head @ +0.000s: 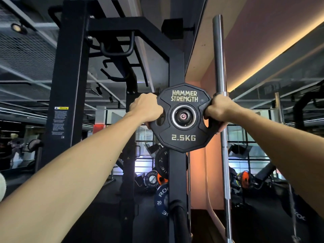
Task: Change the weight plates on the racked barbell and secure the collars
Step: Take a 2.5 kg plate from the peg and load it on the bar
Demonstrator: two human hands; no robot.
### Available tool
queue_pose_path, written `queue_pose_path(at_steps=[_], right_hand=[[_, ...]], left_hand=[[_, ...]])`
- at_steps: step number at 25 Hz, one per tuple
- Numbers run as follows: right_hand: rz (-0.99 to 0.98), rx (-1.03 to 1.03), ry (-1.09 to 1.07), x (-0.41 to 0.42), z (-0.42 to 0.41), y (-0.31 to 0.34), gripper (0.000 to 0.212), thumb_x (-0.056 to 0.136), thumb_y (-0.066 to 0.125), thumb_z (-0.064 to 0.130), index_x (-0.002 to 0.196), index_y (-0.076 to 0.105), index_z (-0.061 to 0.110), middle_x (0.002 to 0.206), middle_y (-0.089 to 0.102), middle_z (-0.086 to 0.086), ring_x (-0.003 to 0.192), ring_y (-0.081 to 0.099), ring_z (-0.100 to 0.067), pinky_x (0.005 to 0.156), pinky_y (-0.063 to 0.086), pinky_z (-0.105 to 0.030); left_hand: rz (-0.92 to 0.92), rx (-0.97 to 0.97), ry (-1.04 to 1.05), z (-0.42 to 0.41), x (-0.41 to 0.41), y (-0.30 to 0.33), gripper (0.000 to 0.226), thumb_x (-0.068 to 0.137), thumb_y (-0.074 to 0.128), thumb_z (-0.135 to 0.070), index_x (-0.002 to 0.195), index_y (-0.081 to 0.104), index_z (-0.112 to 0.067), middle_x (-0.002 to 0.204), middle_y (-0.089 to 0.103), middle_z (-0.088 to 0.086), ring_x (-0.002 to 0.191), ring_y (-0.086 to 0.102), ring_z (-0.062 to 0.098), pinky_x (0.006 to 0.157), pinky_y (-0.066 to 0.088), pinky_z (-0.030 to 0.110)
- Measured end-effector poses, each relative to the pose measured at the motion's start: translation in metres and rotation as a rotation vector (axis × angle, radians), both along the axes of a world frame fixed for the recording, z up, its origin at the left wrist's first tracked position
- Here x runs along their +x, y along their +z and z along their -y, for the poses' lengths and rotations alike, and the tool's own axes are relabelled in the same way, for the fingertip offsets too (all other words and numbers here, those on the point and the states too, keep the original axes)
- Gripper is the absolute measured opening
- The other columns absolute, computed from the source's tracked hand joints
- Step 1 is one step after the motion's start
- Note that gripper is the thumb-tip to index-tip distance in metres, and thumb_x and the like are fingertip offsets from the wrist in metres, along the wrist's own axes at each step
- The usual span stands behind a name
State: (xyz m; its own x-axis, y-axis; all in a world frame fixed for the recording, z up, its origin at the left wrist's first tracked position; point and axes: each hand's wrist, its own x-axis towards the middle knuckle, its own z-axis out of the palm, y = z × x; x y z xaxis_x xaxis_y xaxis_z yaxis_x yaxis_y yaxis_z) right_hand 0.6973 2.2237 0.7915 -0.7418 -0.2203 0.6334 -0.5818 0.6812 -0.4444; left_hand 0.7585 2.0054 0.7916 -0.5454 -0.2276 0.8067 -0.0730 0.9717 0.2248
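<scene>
A black, many-sided rubber plate (182,118) marked "HAMMER STRENGTH" and "2.5KG" is held at arm's length, directly in front of the black steel rack upright (177,172). A peg or sleeve end is seen through the plate's steel-ringed centre hole; whether the plate is seated on it cannot be told. The left hand (146,109) is curled round the plate's left edge, fingers passed through the grip slot. The right hand (217,111) is clamped on the right edge, fingertips showing below the rim. Just behind the right hand, a bare chrome barbell (220,67) is stored upright, its collar shoulder level with the knuckles; little room is left between bar and plate. Below the plate, round plates are hung beside the upright: a black one (162,163), and a blue one (161,200) marked "20". A larger rack post (68,85) with a white warning label stands to the left, with open space between the posts. Curved black hooks (115,50) hang from the crossbeam overhead.
</scene>
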Motion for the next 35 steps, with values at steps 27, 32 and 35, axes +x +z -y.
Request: queue_pose_path(at_steps=[27,32,35], right_hand=[[-0.565,0.522,-0.310,-0.163,0.041,-0.021,0.041,0.098,0.020,0.043,0.111,0.044,0.012,0.102,0.028,-0.006,0.094,0.050,-0.030,0.049,0.031,-0.033],[-0.408,0.403,-0.303,-0.149,0.051,-0.034,0.028,0.101,0.027,0.031,0.114,0.047,0.016,0.111,0.032,-0.009,0.097,0.049,-0.031,0.065,0.037,-0.039],[-0.178,0.187,-0.206,-0.131,0.051,-0.056,0.034,0.102,0.023,0.040,0.120,0.034,0.014,0.124,0.046,-0.016,0.110,0.054,-0.036,0.080,0.038,-0.041]], left_hand=[[0.036,-0.340,0.074,0.064,-0.144,-0.016,0.034,0.096,0.036,-0.031,0.120,0.020,-0.013,0.103,0.021,0.005,0.067,0.047,0.034,0.063,0.036,0.039],[0.054,-0.253,0.111,0.052,-0.143,-0.030,0.035,0.096,0.036,-0.018,0.128,0.026,-0.008,0.116,0.030,0.013,0.073,0.045,0.035,0.064,0.034,0.041],[0.113,-0.121,0.084,0.042,-0.131,-0.049,0.051,0.102,0.027,-0.029,0.145,0.008,-0.010,0.141,0.025,0.015,0.099,0.055,0.041,0.077,0.039,0.044]])
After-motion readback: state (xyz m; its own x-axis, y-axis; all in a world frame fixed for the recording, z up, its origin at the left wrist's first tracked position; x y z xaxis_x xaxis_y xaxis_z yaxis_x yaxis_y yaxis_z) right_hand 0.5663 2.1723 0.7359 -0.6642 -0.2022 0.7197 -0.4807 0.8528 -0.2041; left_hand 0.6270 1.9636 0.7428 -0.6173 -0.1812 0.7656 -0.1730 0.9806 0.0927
